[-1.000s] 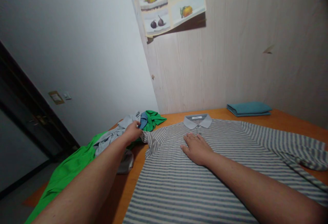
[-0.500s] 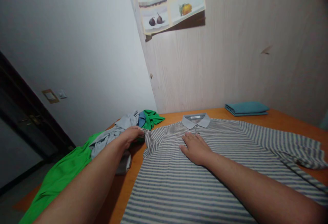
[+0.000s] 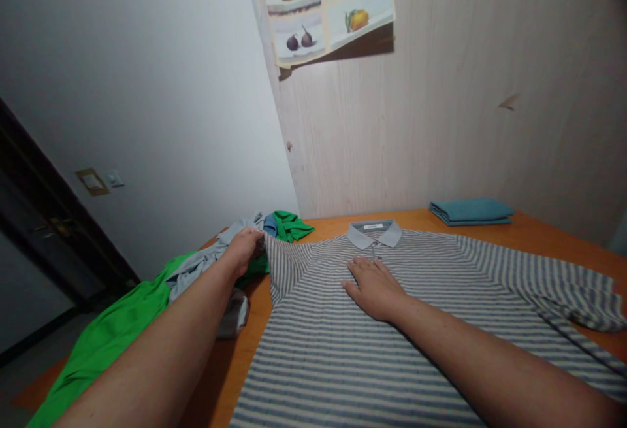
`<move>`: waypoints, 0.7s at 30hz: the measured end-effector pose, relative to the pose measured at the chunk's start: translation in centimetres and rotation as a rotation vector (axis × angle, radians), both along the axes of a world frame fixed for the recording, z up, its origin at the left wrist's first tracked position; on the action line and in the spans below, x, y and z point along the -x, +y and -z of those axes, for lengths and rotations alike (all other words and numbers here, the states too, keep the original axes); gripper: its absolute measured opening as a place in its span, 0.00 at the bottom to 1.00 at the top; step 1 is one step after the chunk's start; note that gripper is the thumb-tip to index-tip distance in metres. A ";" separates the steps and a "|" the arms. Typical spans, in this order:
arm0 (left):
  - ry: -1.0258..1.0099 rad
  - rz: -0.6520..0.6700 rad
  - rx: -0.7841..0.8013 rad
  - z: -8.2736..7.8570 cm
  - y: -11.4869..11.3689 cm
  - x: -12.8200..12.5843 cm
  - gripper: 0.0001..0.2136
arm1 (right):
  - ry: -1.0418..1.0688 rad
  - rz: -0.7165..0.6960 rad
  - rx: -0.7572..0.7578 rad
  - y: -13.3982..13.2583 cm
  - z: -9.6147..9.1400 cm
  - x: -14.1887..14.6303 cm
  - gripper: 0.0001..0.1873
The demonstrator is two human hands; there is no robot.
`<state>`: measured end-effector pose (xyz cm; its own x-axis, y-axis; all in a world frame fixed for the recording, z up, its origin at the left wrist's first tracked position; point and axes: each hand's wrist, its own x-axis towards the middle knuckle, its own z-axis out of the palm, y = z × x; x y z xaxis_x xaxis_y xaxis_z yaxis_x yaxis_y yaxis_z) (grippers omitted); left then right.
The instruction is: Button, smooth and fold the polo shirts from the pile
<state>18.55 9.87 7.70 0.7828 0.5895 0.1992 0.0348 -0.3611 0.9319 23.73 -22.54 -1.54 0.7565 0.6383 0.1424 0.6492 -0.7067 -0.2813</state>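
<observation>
One striped shirt (image 3: 353,369) lies at six o'clock on worktop (image 3: 539,235); sleeve (image 3: 290,264) now drawn toward ten, bunching reduced. Left hand (image 3: 245,248) pinches sleeve edge; right hand (image 3: 376,289) rests flat, fingers slightly parted.

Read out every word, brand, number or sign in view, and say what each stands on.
No text is legible.
White neck label inside the striped polo shirt: dark marks, too small and blurred to read.
Fruit poster: no readable lettering.
</observation>
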 end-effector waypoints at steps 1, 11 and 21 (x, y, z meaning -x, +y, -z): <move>-0.006 0.010 0.003 0.0 0.1 -0.1 0.11 | -0.001 -0.001 0.002 0.0 0.0 0.0 0.36; 0.017 0.055 -0.094 1.5 0.5 -0.4 0.12 | -0.009 -0.005 0.010 0.0 0.0 -0.1 0.36; 0.142 0.001 -0.438 -0.4 -0.8 -0.9 0.10 | -0.010 -0.001 0.007 -0.1 0.0 -0.1 0.36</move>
<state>19.47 9.11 8.12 0.8210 0.4725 0.3205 0.1501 -0.7201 0.6774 23.78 -22.59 -1.50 0.7545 0.6400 0.1454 0.6526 -0.7081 -0.2697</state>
